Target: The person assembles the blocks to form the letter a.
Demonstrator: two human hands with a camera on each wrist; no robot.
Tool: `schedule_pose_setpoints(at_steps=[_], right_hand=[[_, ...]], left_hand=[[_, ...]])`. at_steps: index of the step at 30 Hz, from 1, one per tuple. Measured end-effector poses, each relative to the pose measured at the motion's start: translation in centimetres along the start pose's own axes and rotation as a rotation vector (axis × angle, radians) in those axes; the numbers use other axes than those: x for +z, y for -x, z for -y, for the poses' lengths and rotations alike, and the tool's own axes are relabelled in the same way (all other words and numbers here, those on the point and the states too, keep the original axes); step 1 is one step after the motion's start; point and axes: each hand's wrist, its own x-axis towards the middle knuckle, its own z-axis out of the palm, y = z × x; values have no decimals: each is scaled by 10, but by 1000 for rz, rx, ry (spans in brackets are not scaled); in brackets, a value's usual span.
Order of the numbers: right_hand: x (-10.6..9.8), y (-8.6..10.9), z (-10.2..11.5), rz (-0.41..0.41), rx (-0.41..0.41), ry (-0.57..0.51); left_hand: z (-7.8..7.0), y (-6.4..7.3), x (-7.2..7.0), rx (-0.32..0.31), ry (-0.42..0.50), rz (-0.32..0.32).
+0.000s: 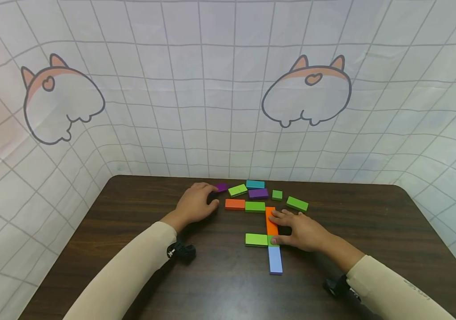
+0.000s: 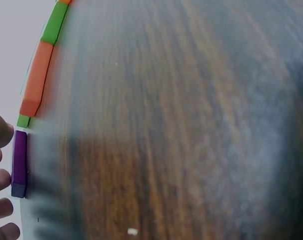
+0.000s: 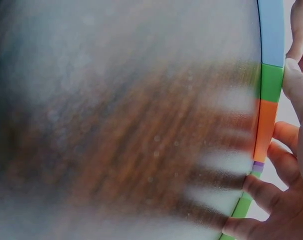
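Note:
My left hand (image 1: 196, 202) is at the back of the table, fingers spread, with its fingertips right at the left end of a dark purple block (image 1: 222, 187). In the left wrist view those fingers are beside the same purple block (image 2: 19, 162). My right hand (image 1: 302, 229) rests with its thumb on a small green block (image 1: 272, 241) and a finger on the upright orange block (image 1: 270, 220). Below the small green block lies a light blue block (image 1: 275, 260), end to end with it; a lime green block (image 1: 256, 240) extends to its left.
A red-orange block (image 1: 234, 204) and a green block (image 1: 255, 207) form a row above the orange one. Behind them lie loose lime (image 1: 238, 190), teal (image 1: 255, 184), violet (image 1: 258, 194) and green (image 1: 297, 204) blocks. A small green cube (image 1: 277, 195) is nearby. A patterned curtain (image 1: 220, 111) hangs behind the table.

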Motion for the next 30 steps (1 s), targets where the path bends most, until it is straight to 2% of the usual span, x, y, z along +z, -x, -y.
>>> schedule_pose_setpoints(at_steps=[12,18,24,30], right_hand=[[0,0,0,-3,-1,1],[-1,-1,1,-4,-5,5],[-1,-1,0,-2,-8,7],[0,-1,0,-1,-12,7]], left_hand=[[0,0,1,-17,-47,6],[1,1,-1,-35,-29,-18],[3,2,-4,-49,-16,-16],[7,2,-1,-58,-36,-19]])
